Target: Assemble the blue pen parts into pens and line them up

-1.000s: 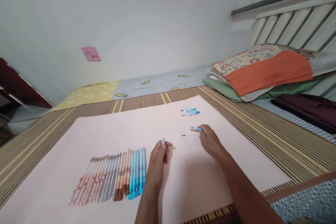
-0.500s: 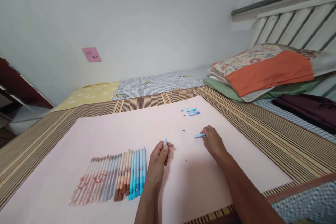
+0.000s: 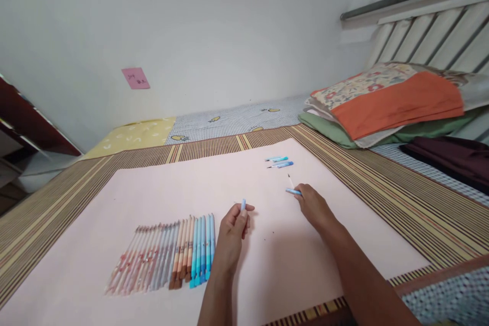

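Note:
My left hand point(image 3: 232, 232) is closed around a light blue pen barrel point(image 3: 243, 205), whose end sticks up past the thumb. Between the fingers of my right hand point(image 3: 313, 205) are a blue pen part point(image 3: 293, 191) and a thin white refill point(image 3: 291, 182) with a dark tip, pointing away from me. Beyond that hand lie a teal pen piece point(image 3: 281, 159) and a darker blue pen piece point(image 3: 284, 164), each beside a slim refill. Left of my left hand is a row of pens: pinkish clear ones point(image 3: 133, 260), greyish ones point(image 3: 164, 254), peach-and-brown ones point(image 3: 182, 249) and blue ones point(image 3: 202, 249).
A pale pink sheet point(image 3: 153, 188) covers much of the striped mat point(image 3: 382, 188). Folded cushions point(image 3: 397, 104) and dark cloth point(image 3: 451, 163) lie at the right by a radiator point(image 3: 431, 35). A pink note point(image 3: 135, 78) is on the wall. Tiny dark specks dot the sheet.
The refill in my right hand has swung from pointing left to pointing away from me. That hand has shifted slightly; my left hand keeps its hold on the barrel.

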Tool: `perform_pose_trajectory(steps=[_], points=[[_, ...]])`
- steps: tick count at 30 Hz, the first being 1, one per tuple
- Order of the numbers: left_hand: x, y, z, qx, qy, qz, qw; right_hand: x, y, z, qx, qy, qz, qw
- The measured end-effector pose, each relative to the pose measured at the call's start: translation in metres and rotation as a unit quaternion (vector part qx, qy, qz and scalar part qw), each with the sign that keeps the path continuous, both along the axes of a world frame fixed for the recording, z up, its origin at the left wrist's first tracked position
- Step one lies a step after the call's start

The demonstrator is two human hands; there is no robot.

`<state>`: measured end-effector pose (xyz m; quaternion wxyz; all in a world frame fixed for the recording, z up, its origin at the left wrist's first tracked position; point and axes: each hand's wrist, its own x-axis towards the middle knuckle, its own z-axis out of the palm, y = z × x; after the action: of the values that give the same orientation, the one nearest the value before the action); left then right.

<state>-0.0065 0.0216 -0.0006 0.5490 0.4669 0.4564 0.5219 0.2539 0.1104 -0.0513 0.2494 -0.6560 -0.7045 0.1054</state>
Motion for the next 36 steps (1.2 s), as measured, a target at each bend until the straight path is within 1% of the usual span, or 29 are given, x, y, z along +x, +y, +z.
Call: perform_pose_trajectory(steps=[3, 7, 11, 13, 14, 15, 17, 19, 20, 21, 23, 25, 27, 28, 29, 30, 31, 32, 33, 34, 36], points=[[-0.001, 0.000, 0.000, 0.003, 0.008, -0.001, 1.000, -0.004, 0.000, -0.001, 0.010, 0.016, -0.007, 1.000], [-0.002, 0.001, 0.000, -0.002, 0.008, 0.003, 1.000, -0.004, 0.003, -0.003, 0.016, 0.043, -0.060, 0.997], [-0.004, 0.002, 0.000, -0.004, 0.006, 0.001, 1.000, 0.009, 0.007, -0.001, 0.027, 0.087, -0.129, 0.987], [-0.005, 0.002, 0.000, -0.002, 0.003, -0.002, 1.000, 0.017, 0.010, 0.003, 0.034, 0.110, -0.140, 0.983], [-0.005, 0.002, 0.000, 0.001, 0.003, -0.004, 1.000, 0.020, 0.011, 0.005, 0.037, 0.103, -0.132, 0.985], [-0.006, 0.003, 0.000, 0.004, 0.002, -0.006, 1.000, 0.022, 0.012, 0.008, 0.038, 0.074, -0.114, 0.990], [-0.006, 0.003, 0.000, 0.010, 0.001, -0.008, 1.000, 0.023, 0.014, 0.013, 0.022, -0.050, -0.048, 0.997], [-0.007, 0.003, 0.000, 0.015, -0.002, -0.011, 1.000, 0.021, 0.019, 0.018, -0.005, -0.179, 0.025, 0.984], [-0.007, 0.003, 0.000, 0.017, -0.004, -0.013, 1.000, 0.020, 0.022, 0.021, -0.016, -0.216, 0.054, 0.975], [-0.007, 0.002, 0.001, 0.019, -0.007, -0.015, 1.000, 0.019, 0.026, 0.024, -0.023, -0.233, 0.076, 0.969], [-0.006, 0.002, 0.002, 0.024, -0.014, -0.017, 0.999, 0.016, 0.033, 0.032, -0.023, -0.237, 0.106, 0.966], [-0.006, 0.001, 0.004, 0.031, -0.020, -0.018, 0.999, 0.011, 0.036, 0.046, -0.018, -0.239, 0.124, 0.963], [-0.006, 0.001, 0.006, 0.038, -0.023, -0.022, 0.999, 0.000, 0.032, 0.066, 0.001, -0.194, 0.129, 0.972], [-0.005, 0.001, 0.007, 0.041, -0.022, -0.026, 0.999, -0.008, 0.026, 0.077, 0.026, -0.095, 0.127, 0.987], [-0.005, 0.000, 0.008, 0.043, -0.018, -0.031, 0.998, -0.018, 0.018, 0.088, 0.044, 0.022, 0.124, 0.991], [-0.004, 0.000, 0.008, 0.046, -0.012, -0.035, 0.998, -0.029, 0.008, 0.099, 0.053, 0.137, 0.132, 0.980], [-0.004, 0.000, 0.009, 0.050, -0.006, -0.042, 0.998, -0.041, -0.004, 0.108, 0.059, 0.238, 0.139, 0.959], [-0.003, -0.001, 0.009, 0.053, -0.001, -0.049, 0.997, -0.053, -0.016, 0.115, 0.069, 0.320, 0.143, 0.934], [-0.003, -0.001, 0.009, 0.056, 0.003, -0.056, 0.997, -0.065, -0.027, 0.120, 0.077, 0.374, 0.140, 0.913], [-0.002, -0.001, 0.009, 0.058, 0.006, -0.063, 0.996, -0.075, -0.037, 0.123, 0.085, 0.409, 0.131, 0.899], [-0.001, -0.002, 0.010, 0.057, 0.009, -0.079, 0.995, -0.089, -0.053, 0.124, 0.091, 0.439, 0.124, 0.885]])
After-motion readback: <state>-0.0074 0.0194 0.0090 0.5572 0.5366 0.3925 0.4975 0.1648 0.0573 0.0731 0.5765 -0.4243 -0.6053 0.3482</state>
